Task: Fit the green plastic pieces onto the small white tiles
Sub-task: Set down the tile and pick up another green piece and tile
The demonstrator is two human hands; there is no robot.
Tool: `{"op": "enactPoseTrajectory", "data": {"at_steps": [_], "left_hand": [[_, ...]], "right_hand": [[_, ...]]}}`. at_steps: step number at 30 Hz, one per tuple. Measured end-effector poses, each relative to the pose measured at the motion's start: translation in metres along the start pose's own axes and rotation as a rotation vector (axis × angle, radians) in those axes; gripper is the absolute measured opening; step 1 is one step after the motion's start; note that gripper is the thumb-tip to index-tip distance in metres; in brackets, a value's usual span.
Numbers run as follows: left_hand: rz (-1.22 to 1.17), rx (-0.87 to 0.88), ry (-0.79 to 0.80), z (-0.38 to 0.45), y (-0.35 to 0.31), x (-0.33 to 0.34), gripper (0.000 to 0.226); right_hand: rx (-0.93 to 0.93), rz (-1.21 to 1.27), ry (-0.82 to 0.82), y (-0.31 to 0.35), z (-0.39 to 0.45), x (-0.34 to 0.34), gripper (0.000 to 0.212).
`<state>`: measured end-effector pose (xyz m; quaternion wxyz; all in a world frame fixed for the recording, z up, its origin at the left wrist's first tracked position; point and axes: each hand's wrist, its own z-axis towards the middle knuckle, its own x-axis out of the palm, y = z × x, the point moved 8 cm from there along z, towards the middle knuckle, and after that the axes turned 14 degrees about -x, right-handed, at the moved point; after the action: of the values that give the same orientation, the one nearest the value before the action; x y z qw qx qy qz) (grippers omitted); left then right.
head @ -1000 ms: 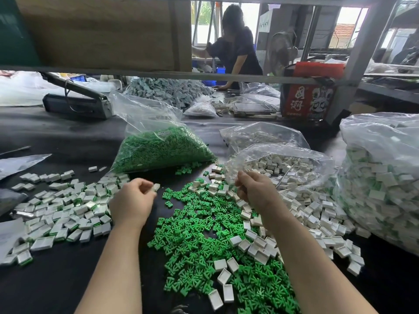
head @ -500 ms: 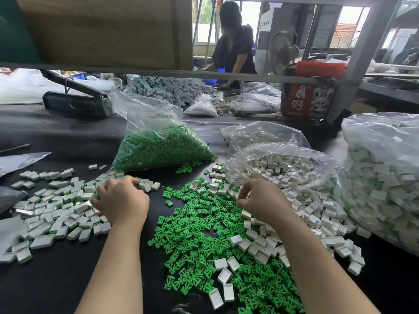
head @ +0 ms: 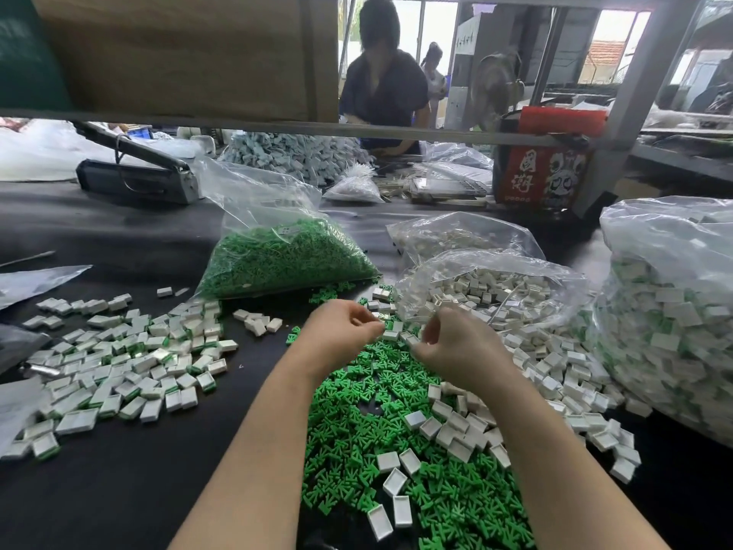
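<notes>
Loose green plastic pieces (head: pixel 380 426) lie in a heap on the black table in front of me. Small white tiles (head: pixel 555 375) spill from an open bag (head: pixel 492 287) to the right of the heap. My left hand (head: pixel 341 335) and my right hand (head: pixel 456 347) meet over the far edge of the green heap, both with curled fingers. My right hand's fingertips pinch a white tile (head: pixel 410 340). Another white tile (head: pixel 390 334) sits just under my left fingertips; whether they hold anything is hidden. Tiles fitted with green (head: pixel 119 371) are spread at the left.
A full bag of green pieces (head: pixel 277 256) lies behind the heap. A large bag of fitted tiles (head: pixel 674 331) stands at the right. A heat sealer (head: pixel 135 176) and a red box (head: pixel 543 172) sit at the back, where a person (head: pixel 380 93) works beyond the shelf frame.
My left hand went out to the left pile of fitted tiles, then came back to the centre beside my right hand. My right hand stayed over the tiles and shifted slightly.
</notes>
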<state>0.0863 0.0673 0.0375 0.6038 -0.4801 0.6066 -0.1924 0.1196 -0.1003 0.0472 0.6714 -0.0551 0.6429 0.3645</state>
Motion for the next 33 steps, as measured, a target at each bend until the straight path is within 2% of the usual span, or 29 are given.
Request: {"op": "enactPoseTrajectory", "data": {"at_steps": [2,4,5,8,11,14,16,18,21,24,26,27,29,31,33], "left_hand": [[-0.073,-0.005,0.182,-0.005,-0.007,0.024,0.025],[-0.167,-0.007,0.267,-0.011,-0.01,0.033,0.04],[-0.22,-0.006,0.26,-0.011,-0.009,0.031,0.04],[-0.407,-0.011,0.174,-0.005,-0.004,0.014,0.016],[-0.609,-0.031,0.195,-0.002,0.002,0.004,0.013],[-0.536,-0.063,0.244,-0.003,0.005,0.014,0.011],[-0.53,-0.076,0.217,-0.002,0.007,0.017,0.008],[-0.527,-0.083,0.198,-0.001,0.008,0.017,0.015],[-0.569,-0.09,0.255,-0.002,0.006,0.02,0.024],[-0.722,-0.091,0.271,-0.001,0.007,0.012,0.019],[-0.852,-0.081,0.235,0.002,0.01,0.001,0.03],[-0.902,-0.067,0.225,0.002,0.011,-0.004,0.037],[-0.923,-0.008,0.209,0.001,0.007,-0.01,0.046],[-0.844,0.077,0.156,-0.003,-0.001,-0.015,0.048],[-0.744,0.171,0.095,-0.008,-0.012,-0.019,0.042]], "right_hand": [[-0.134,0.062,-0.13,0.014,0.002,-0.009,0.014],[-0.239,0.057,-0.228,0.025,0.002,-0.016,0.014],[-0.28,0.068,-0.26,0.029,0.002,-0.017,0.015],[-0.351,0.184,-0.298,0.035,0.001,-0.019,0.017],[-0.308,0.377,-0.307,0.031,0.0,-0.016,0.016],[-0.26,0.394,-0.367,0.027,0.0,-0.015,0.009],[-0.256,0.392,-0.4,0.027,-0.001,-0.016,0.013],[-0.284,0.405,-0.453,0.03,-0.003,-0.018,0.02],[-0.337,0.349,-0.518,0.034,-0.006,-0.023,0.026],[-0.319,0.513,-0.469,0.029,-0.002,-0.022,0.029],[-0.242,0.615,-0.436,0.019,0.001,-0.017,0.022],[-0.211,0.546,-0.393,0.016,0.002,-0.013,0.016],[-0.193,0.308,-0.207,0.015,0.005,0.004,0.014],[-0.209,0.119,0.011,0.022,0.003,0.026,0.03],[-0.225,-0.061,0.127,0.027,0.001,0.038,0.046]]}}
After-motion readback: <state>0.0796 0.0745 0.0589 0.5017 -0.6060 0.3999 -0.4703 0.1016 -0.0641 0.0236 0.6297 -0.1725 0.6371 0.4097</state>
